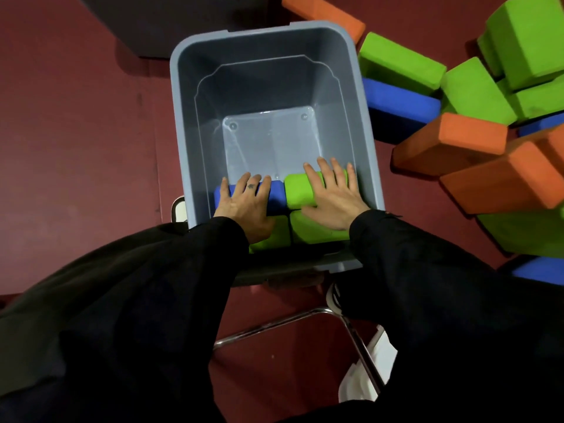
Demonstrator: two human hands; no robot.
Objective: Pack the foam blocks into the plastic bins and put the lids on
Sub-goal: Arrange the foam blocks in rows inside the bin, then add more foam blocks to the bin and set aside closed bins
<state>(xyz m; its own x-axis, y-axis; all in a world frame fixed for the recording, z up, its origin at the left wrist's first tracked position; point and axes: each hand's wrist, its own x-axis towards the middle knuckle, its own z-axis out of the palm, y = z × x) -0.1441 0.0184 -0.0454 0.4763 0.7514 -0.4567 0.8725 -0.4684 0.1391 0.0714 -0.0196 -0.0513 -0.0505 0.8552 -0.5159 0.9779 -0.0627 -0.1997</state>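
Note:
A grey plastic bin (183, 117) stands open on the dark red floor. Against its near wall sit a blue foam block (276, 193) and a green foam block (297, 189), with two more green blocks (311, 230) under them. My left hand (244, 206) lies over the blue block, fingers curled on its far edge. My right hand (332, 196) rests spread on the green block. The far part of the bin's floor is bare. No lid is in sight.
A heap of loose green (399, 61), blue (399, 102) and orange (451, 141) foam blocks lies on the floor right of the bin. A dark box (183, 13) stands behind the bin. A metal chair frame (293, 322) is below my arms.

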